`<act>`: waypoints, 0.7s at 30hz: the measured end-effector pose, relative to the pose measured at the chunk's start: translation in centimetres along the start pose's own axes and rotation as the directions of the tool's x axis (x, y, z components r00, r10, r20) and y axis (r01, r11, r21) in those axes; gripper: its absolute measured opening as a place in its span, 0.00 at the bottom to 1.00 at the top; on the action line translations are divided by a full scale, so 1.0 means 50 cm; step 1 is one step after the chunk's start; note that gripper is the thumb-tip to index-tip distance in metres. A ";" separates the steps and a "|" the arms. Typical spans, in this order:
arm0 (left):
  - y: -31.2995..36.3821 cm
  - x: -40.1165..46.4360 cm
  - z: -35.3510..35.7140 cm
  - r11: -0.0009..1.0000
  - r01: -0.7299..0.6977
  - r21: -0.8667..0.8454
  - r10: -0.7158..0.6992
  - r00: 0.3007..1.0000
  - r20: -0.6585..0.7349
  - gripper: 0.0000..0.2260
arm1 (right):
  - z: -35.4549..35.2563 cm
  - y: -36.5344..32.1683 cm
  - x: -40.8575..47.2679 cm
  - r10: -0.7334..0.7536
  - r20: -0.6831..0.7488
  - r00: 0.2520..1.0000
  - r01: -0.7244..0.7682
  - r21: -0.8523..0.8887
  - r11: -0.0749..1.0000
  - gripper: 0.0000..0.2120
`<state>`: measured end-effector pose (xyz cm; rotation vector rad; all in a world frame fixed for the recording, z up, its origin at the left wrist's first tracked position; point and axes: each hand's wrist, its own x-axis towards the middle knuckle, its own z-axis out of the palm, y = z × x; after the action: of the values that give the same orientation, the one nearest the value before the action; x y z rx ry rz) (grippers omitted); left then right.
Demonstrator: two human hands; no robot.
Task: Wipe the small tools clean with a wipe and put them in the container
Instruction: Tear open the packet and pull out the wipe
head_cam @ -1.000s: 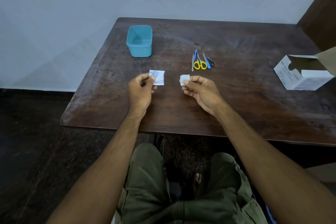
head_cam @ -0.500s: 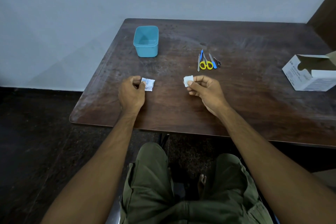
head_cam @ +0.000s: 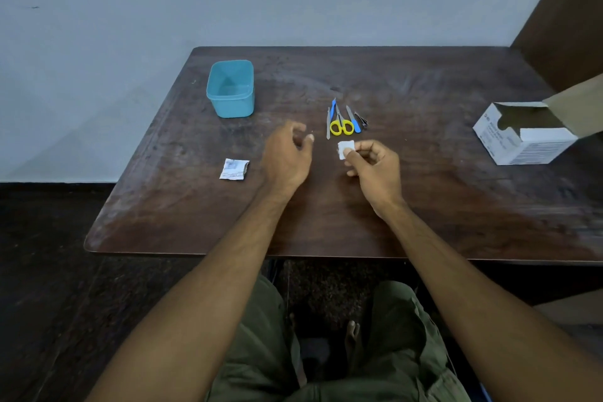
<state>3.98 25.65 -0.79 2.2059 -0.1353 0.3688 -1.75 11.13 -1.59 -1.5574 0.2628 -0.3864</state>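
A small folded white wipe (head_cam: pixel 344 149) is pinched in my right hand (head_cam: pixel 373 166) just in front of the tools. The tools lie side by side: yellow-handled scissors (head_cam: pixel 341 125), a grey file (head_cam: pixel 328 127), a blue-handled tool (head_cam: pixel 353 119) and a small nail clipper (head_cam: pixel 361 120). My left hand (head_cam: pixel 287 155) hovers empty to the left of the wipe, fingers loosely curled and apart. The teal plastic container (head_cam: pixel 231 88) stands open and empty at the back left of the dark wooden table (head_cam: pixel 424 192).
A torn white wipe wrapper (head_cam: pixel 233 169) lies on the table left of my left hand. An open white cardboard box (head_cam: pixel 525 134) sits at the right edge. The wall runs behind the table; my knees are under its front edge.
My left hand let go of the wrapper, which now lies on the table, and moved right toward the wipe. My right hand kept hold of the wipe.
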 end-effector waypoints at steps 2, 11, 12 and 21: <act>0.018 0.028 0.036 0.998 0.035 0.048 -0.038 0.997 0.064 0.11 | -0.003 0.005 0.000 -0.015 -0.040 0.999 0.015 0.010 1.000 0.07; 0.026 0.132 0.113 0.962 0.199 0.185 -0.221 0.970 0.102 0.11 | -0.004 0.023 0.004 -0.041 -0.072 0.997 0.040 -0.013 0.999 0.05; 0.027 0.142 0.117 0.959 0.206 0.193 -0.229 0.968 0.102 0.11 | -0.004 0.026 0.005 -0.042 -0.074 0.996 0.041 -0.015 0.999 0.04; 0.035 0.186 0.147 0.911 0.269 0.313 -0.315 0.943 0.108 0.20 | -0.004 0.029 0.011 -0.059 -0.046 0.997 0.055 -0.073 0.996 0.05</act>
<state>14.00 19.09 -0.82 2.5029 0.1791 0.0478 -1.23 10.67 -2.99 -1.6303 0.2726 -0.4637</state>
